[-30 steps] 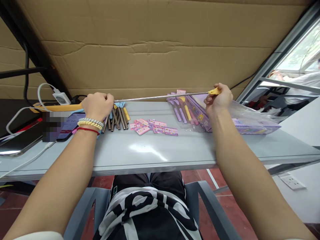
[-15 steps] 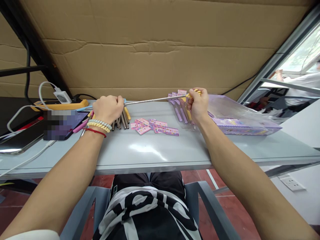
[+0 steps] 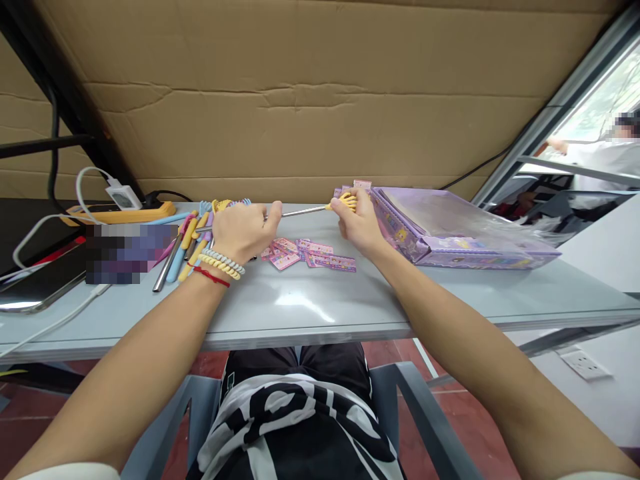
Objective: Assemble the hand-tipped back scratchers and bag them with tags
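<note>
Stretched between my hands above the table is a telescopic back scratcher (image 3: 304,212) with a thin metal rod and a yellow claw-shaped head. My left hand (image 3: 245,230) is closed round the rod. At the head end, my right hand (image 3: 361,223) pinches the yellow claw. More back scratchers (image 3: 189,243) with blue, yellow and purple grips lie in a pile beside and partly behind my left wrist. Small pink and purple printed cards (image 3: 310,253) are scattered on the table below the rod. A few more purple pieces are partly hidden behind my right hand.
To the right, a purple display box (image 3: 470,257) with clear plastic lies on the table (image 3: 300,310). Phones (image 3: 45,277), white cables and an orange power strip (image 3: 120,213) occupy the left end. Cardboard (image 3: 320,127) stands behind; a person (image 3: 605,160) is at the far right.
My hands have come closer together, and the visible length of rod between them is shorter. My left hand has moved right, uncovering more of the pile; my right hand has moved left.
</note>
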`<control>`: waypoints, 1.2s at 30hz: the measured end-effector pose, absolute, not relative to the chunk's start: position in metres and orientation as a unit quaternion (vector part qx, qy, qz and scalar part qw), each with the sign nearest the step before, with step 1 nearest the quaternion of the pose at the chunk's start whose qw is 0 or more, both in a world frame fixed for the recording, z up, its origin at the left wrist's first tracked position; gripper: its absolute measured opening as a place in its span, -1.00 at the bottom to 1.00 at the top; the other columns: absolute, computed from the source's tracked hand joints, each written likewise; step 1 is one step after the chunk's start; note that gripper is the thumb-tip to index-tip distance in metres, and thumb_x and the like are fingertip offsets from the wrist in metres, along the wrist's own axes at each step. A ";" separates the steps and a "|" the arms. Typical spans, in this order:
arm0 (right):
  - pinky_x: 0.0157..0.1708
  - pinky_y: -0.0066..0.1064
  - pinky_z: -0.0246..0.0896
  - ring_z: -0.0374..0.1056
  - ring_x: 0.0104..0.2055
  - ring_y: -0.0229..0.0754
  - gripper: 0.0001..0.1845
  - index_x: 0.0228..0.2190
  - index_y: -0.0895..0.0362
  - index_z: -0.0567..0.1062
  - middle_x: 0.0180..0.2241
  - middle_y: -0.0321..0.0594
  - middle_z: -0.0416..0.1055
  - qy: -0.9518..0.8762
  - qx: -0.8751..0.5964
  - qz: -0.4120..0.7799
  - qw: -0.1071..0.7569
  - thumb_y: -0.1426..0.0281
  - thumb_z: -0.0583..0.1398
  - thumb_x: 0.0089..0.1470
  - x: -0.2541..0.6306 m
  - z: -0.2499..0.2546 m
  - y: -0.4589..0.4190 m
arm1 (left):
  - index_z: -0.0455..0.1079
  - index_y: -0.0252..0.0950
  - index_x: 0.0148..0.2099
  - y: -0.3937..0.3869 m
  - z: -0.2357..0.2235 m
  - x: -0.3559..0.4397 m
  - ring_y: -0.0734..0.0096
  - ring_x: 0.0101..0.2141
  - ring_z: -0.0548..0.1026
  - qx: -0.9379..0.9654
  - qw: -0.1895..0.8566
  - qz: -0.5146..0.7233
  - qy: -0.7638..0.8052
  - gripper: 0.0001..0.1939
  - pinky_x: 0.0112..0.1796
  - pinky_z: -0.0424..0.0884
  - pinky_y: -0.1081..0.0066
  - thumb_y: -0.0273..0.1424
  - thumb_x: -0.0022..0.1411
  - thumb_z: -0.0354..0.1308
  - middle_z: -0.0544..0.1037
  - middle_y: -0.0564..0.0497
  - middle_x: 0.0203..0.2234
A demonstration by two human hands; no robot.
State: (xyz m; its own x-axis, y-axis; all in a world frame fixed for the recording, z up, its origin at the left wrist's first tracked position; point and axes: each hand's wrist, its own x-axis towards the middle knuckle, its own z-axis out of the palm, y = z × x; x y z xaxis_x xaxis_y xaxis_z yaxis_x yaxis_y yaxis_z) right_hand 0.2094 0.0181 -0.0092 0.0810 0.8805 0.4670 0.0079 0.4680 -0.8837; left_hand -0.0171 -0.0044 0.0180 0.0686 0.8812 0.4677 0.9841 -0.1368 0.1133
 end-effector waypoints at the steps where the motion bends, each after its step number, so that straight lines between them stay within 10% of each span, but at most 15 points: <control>1: -0.60 -0.58 -0.03 0.12 -0.49 -0.40 -0.49 -0.30 0.08 0.16 -0.45 -0.36 0.18 -0.605 -0.372 0.335 0.619 0.12 0.32 -0.09 0.204 -0.012 0.015 | 0.55 -0.28 -0.34 -0.006 0.017 -0.014 -0.01 -0.31 0.50 -0.724 0.120 -0.219 -0.643 -0.27 -0.36 0.23 0.26 0.01 0.33 -0.36 0.53 -0.20 -0.48; 12: -0.61 -0.49 -0.18 -0.07 -0.63 -0.37 -0.46 -0.18 0.06 0.05 -0.59 -0.48 0.01 -0.770 -0.325 0.351 0.422 0.10 0.24 0.04 0.180 -0.025 -0.008 | 0.53 -0.29 -0.36 -0.015 0.005 0.004 0.11 -0.43 0.50 -0.753 0.153 -0.211 -0.604 -0.25 -0.50 0.08 0.29 0.05 0.34 -0.38 0.54 -0.18 -0.51; 19: -0.56 -0.46 -0.02 0.13 -0.56 -0.29 -0.43 -0.11 0.10 -0.02 -0.54 -0.42 0.17 -0.811 -0.352 0.329 0.332 0.07 0.18 0.11 0.186 -0.037 -0.002 | 0.55 -0.33 -0.33 -0.017 0.003 0.003 0.07 -0.41 0.52 -0.749 0.181 -0.196 -0.607 -0.25 -0.49 0.12 0.29 0.03 0.34 -0.36 0.55 -0.23 -0.48; 36: -0.48 -0.46 0.03 0.13 -0.47 -0.32 -0.49 -0.22 0.10 0.09 -0.43 -0.32 0.19 -0.751 -0.350 0.282 0.484 0.05 0.20 0.07 0.181 -0.025 0.001 | 0.41 -0.30 -0.17 -0.013 0.002 0.003 0.08 -0.37 0.53 -0.797 0.160 -0.215 -0.541 -0.67 -0.47 0.12 0.28 -0.34 0.25 -0.16 0.56 -0.12 -0.43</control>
